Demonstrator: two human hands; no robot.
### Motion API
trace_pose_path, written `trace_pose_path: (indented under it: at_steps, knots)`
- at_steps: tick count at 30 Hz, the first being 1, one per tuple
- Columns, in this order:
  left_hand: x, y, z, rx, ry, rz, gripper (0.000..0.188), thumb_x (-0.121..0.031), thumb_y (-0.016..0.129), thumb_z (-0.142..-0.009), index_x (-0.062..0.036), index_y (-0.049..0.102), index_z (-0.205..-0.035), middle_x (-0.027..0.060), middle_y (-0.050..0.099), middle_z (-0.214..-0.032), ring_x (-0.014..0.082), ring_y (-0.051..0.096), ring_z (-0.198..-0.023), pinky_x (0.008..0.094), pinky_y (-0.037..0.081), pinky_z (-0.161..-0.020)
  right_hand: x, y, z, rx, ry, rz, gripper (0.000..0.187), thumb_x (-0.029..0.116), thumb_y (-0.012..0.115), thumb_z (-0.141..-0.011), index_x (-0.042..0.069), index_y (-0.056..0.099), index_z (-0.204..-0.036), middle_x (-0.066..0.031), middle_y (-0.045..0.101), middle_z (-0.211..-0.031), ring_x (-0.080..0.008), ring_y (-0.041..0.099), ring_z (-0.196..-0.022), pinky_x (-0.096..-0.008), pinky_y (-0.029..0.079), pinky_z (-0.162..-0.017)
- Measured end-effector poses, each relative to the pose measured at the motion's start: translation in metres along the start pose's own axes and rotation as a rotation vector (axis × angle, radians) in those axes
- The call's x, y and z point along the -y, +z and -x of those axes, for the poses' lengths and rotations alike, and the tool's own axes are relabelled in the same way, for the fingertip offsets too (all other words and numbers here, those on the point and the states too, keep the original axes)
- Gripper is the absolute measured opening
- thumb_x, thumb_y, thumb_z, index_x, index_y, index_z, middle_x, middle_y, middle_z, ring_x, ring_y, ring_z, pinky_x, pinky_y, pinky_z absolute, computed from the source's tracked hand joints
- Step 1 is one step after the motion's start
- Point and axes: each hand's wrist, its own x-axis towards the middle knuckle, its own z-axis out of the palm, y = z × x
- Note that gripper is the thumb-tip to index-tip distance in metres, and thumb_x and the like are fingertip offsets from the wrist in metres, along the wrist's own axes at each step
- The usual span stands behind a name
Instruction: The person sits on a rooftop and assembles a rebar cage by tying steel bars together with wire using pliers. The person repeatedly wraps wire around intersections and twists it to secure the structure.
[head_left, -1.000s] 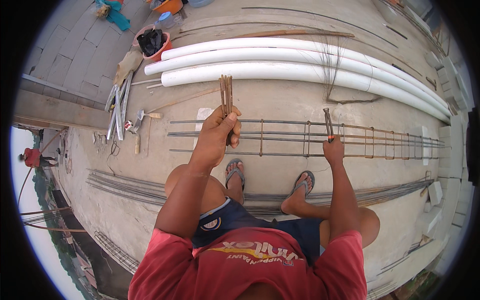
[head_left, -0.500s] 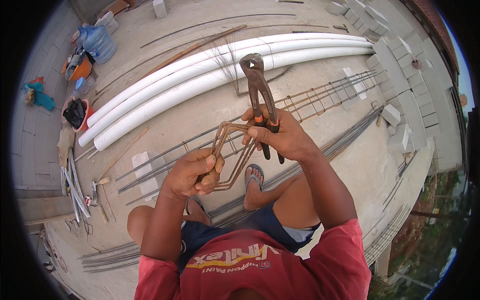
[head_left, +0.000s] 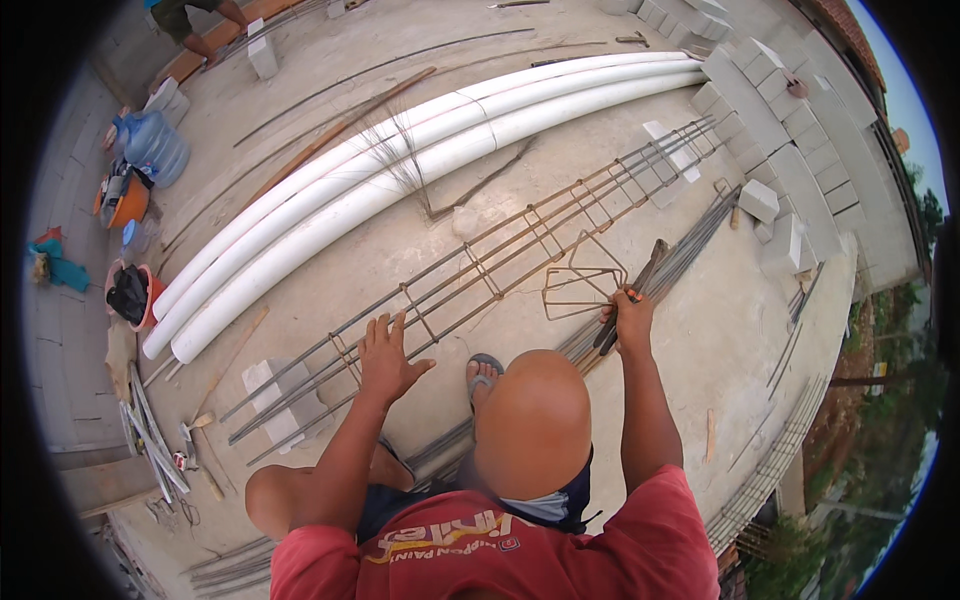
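Half a second ago both hands were raised; now the left hand (head_left: 385, 362), fingers spread, presses the long rusty rebar cage (head_left: 500, 265) while the right hand (head_left: 628, 318) pinches dark pincers (head_left: 612, 325) beside loose bent steel stirrups (head_left: 583, 280), set down.

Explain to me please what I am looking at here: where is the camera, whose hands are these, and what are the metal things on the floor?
The camera sits on a person's head and looks down, so the picture is round and straight lines bend. The two arms coming from below are that person's own. The left hand lies open on a long rebar cage, made of steel bars and square ties, resting on the concrete floor. The right hand grips pincers beside a few loose bent stirrups. Behind the cage lie three white pipes. Grey blocks are stacked on the right. A blue water jug stands on the left.
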Motion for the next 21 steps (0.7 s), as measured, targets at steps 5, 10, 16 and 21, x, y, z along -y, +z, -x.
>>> trace_pose_path:
  at_steps: [5,10,16,21]
  knots:
    - [0.041,0.038,0.003,0.121,-0.175,-0.246,0.111,-0.042,0.084,-0.062,-0.0183,0.022,-0.151,0.0187,0.016,-0.156,0.0415,0.012,-0.143,0.0645,0.014,-0.110,-0.193,-0.043,-0.003,-0.175,0.351,-0.231,0.004,0.000,0.053,-0.085,0.003,0.052,-0.083,-0.0097,0.054,-0.069,-0.0226,0.058,-0.051,-0.0378,0.052,-0.044]
    - [0.070,0.066,-0.012,0.068,-0.192,-0.289,0.100,-0.020,0.075,-0.067,-0.0208,0.021,-0.151,0.0188,0.016,-0.156,0.0420,0.012,-0.144,0.0662,0.011,-0.109,-0.279,-0.046,0.022,-0.250,0.478,-0.142,0.003,0.003,0.051,-0.088,0.001,0.052,-0.088,-0.0140,0.059,-0.074,-0.0246,0.061,-0.056,-0.0393,0.052,-0.045]
    - [0.072,0.079,-0.008,-0.032,-0.146,-0.257,0.093,-0.001,0.058,-0.067,-0.0199,0.022,-0.151,0.0191,0.018,-0.155,0.0429,0.013,-0.143,0.0669,0.010,-0.109,-0.277,-0.059,0.018,-0.591,0.166,1.183,0.021,0.019,0.050,-0.093,-0.001,0.050,-0.099,-0.0152,0.058,-0.081,-0.0267,0.064,-0.067,-0.0376,0.053,-0.054]
    - [0.082,0.092,0.000,-0.082,-0.148,-0.274,0.092,0.002,0.055,-0.068,-0.0193,0.022,-0.151,0.0191,0.020,-0.154,0.0429,0.015,-0.142,0.0678,0.010,-0.108,-0.177,0.000,-0.042,-0.136,0.339,-0.136,0.023,0.021,0.048,-0.097,0.000,0.047,-0.106,-0.0159,0.061,-0.100,-0.0245,0.066,-0.083,-0.0392,0.056,-0.059]
